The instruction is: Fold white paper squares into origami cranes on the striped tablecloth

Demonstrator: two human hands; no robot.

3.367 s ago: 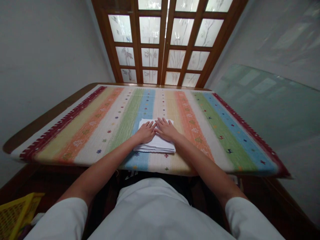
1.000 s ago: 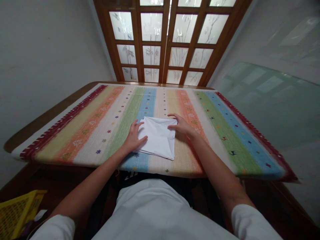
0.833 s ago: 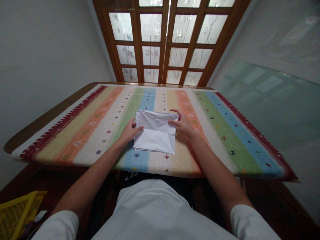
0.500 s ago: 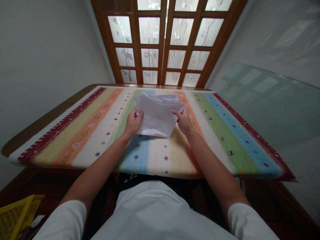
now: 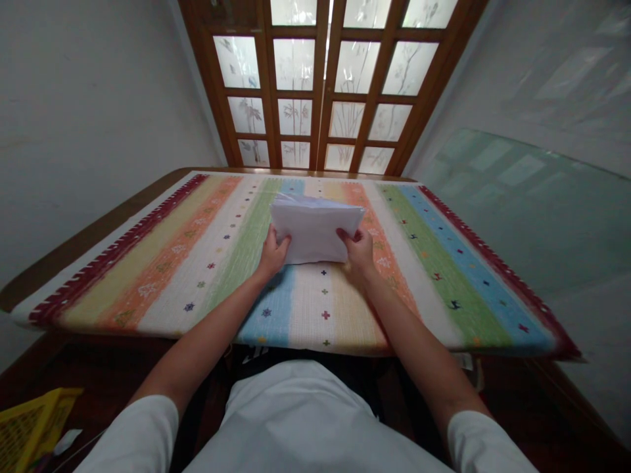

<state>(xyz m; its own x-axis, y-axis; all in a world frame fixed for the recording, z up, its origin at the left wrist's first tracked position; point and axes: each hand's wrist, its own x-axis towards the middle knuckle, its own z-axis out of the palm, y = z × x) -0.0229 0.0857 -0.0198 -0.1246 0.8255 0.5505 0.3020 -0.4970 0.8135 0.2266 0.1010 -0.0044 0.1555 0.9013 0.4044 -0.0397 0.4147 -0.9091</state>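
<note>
Up off the mat now, the white cloth (image 5: pixel 313 230) sits higher and farther from me. My left hand (image 5: pixel 273 255) is mostly closed, pinching the near left edge. Below, the striped mat (image 5: pixel 315 315) lies flat. My right hand (image 5: pixel 357 253) pinches the other side, so the cloth stays even between them.

Bright light comes through the frosted panes of a wooden door (image 5: pixel 315 85) beyond the left grip (image 5: pixel 273 255) and right grip (image 5: pixel 359 253), while a glass sheet (image 5: pixel 522 203) right of them shows pale reflections. Soft, even light leaves the white cloth (image 5: pixel 313 230) free of glare and casts only faint shadows on the striped rug (image 5: pixel 315 309) below the grip. A yellow crate (image 5: pixel 34 427) sits in gloom, and wide-lens distortion bends the worktop (image 5: pixel 93 240) edges.
</note>
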